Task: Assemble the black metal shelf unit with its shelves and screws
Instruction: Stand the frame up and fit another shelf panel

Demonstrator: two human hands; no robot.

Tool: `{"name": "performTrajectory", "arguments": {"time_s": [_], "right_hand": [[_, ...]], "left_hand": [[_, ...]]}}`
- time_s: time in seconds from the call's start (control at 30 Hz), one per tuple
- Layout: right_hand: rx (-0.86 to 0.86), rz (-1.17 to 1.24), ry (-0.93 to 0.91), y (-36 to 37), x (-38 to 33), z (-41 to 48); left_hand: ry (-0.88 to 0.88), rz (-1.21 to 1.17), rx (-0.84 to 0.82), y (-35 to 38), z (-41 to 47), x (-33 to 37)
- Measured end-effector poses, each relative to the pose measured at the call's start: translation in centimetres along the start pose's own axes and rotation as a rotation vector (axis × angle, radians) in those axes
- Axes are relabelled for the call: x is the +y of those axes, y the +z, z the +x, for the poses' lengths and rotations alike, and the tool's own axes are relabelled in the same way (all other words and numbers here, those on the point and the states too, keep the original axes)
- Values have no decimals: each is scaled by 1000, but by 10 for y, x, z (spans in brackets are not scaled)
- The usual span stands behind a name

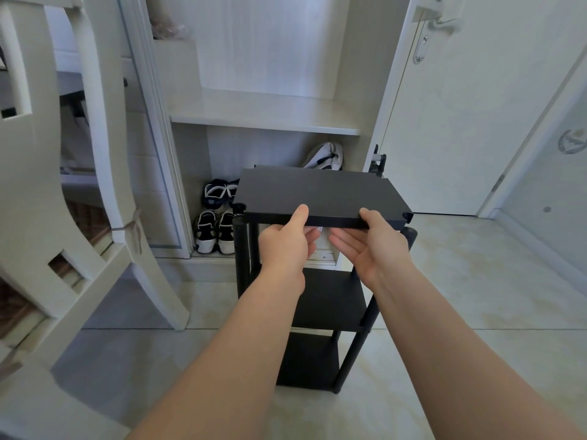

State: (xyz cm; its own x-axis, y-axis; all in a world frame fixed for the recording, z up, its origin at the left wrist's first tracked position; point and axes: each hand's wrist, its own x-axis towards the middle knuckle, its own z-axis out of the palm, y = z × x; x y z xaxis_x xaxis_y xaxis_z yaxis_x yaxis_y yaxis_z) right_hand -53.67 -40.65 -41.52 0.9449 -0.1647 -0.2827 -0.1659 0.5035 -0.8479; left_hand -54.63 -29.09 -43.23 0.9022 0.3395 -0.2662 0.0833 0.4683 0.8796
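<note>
A black metal shelf unit (352, 315) stands on the floor in front of me, with two lower shelves fixed between its black posts. Its top shelf (320, 193), a flat black panel with notched corners, sits slightly tilted just above the post tops. My left hand (286, 246) grips the panel's near edge, thumb on top and fingers underneath. My right hand (371, 246) holds the same edge further right, thumb on the rim and fingers reaching under. The rear posts are hidden behind the panel.
An open white wardrobe (263, 122) stands behind the unit, with pairs of shoes (216, 214) and a white bag (327, 155) on its bottom. A white chair (95, 192) is close on the left. A white door (460, 106) is on the right. Pale floor tiles (476, 296) surround the unit.
</note>
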Motion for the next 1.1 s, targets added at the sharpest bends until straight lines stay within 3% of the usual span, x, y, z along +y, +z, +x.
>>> {"name": "performTrajectory", "arguments": {"time_s": [0.47, 1.1], "right_hand": [[56, -15, -51, 1, 2, 0], [81, -24, 22, -2, 5, -3]], "left_hand": [[-33, 30, -81, 0, 2, 6], [-4, 18, -8, 2, 1, 0]]}}
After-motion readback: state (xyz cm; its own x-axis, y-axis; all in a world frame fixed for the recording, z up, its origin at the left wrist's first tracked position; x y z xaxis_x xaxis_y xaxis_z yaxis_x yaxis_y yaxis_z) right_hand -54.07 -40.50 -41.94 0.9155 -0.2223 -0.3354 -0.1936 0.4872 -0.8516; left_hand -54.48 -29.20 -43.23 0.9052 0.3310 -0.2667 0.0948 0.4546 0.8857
